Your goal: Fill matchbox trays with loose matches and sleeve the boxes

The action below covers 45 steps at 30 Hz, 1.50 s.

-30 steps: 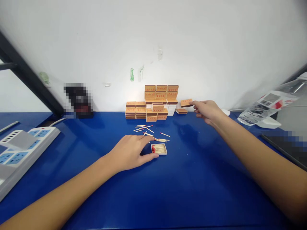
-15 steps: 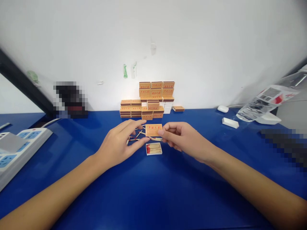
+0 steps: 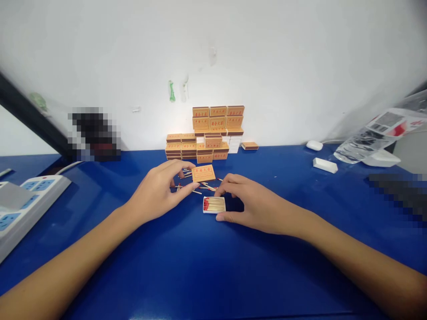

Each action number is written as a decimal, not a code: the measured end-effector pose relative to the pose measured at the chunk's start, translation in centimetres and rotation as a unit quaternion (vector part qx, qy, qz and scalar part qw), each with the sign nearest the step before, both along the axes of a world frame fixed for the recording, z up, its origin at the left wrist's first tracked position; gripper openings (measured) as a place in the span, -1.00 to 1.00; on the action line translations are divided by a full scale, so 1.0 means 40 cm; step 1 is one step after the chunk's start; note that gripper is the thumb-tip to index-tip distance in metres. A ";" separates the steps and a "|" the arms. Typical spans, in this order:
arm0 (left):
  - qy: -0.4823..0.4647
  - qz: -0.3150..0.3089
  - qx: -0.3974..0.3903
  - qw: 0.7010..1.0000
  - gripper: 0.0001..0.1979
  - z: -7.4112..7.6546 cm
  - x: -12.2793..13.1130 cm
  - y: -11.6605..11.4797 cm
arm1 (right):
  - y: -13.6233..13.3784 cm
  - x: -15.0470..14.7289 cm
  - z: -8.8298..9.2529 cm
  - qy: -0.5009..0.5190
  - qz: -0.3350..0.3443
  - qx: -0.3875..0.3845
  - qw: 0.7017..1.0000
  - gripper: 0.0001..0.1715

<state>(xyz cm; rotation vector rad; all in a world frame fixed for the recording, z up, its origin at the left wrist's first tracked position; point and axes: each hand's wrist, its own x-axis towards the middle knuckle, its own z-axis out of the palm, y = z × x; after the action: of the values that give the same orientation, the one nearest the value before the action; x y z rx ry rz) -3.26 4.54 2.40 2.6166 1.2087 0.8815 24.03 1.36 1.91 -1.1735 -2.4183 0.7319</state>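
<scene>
My left hand (image 3: 163,184) grips the left end of an orange matchbox cover (image 3: 204,174) between thumb and fingers. Below the cover, a white tray (image 3: 204,210) filled with red-headed matches (image 3: 215,204) lies on the blue table (image 3: 200,266). My right hand (image 3: 253,202) is around the tray's right end, thumb at the near edge and fingers at the far edge; whether they press on it is hard to tell. Loose matches (image 3: 208,187) are scattered behind the tray, partly hidden by the cover and my left hand.
Stacked matchboxes (image 3: 217,122) stand against the wall, with a single matchbox (image 3: 250,146) to their right. A power strip (image 3: 33,195) lies at the left. At the right are a white block (image 3: 325,165), a white rounded item (image 3: 314,145) and a plastic bottle (image 3: 360,144).
The cover has passed from my right hand to my left and shifted left, slightly tilted. My right hand has let go of it and come down to the match tray.
</scene>
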 end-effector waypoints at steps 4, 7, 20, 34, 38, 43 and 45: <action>-0.010 -0.007 -0.051 0.999 -0.61 0.004 -0.001 0.004 | 0.019 0.029 0.012 -0.006 0.017 -0.002 1.000 -0.68; -0.019 -0.006 -0.081 0.997 -0.60 0.008 -0.002 0.008 | 0.051 0.069 0.026 0.011 -0.003 -0.006 1.000 -0.63; -0.072 -0.022 -0.184 0.980 -0.57 0.010 0.007 0.009 | 0.072 0.084 0.028 0.106 -0.037 -0.042 0.993 -0.59; -0.133 -0.036 -0.234 0.962 -0.53 0.009 0.006 0.015 | 0.058 0.048 0.017 0.184 -0.097 -0.048 0.977 -0.55; -0.147 -0.046 -0.258 0.954 -0.54 0.011 0.007 0.015 | 0.053 0.043 0.014 0.193 -0.109 -0.040 0.974 -0.56; -0.189 -0.057 -0.299 0.934 -0.53 0.010 0.007 0.013 | 0.047 0.036 0.019 0.210 -0.108 -0.058 0.970 -0.55; -0.202 -0.058 -0.311 0.927 -0.52 0.009 0.007 0.013 | 0.045 0.031 0.019 0.229 -0.106 -0.088 0.964 -0.52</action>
<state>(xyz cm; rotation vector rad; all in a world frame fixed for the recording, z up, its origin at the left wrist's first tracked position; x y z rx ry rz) -2.96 5.05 2.75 1.8683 0.9969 0.7936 25.26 3.16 2.66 -1.1523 -1.8494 1.0339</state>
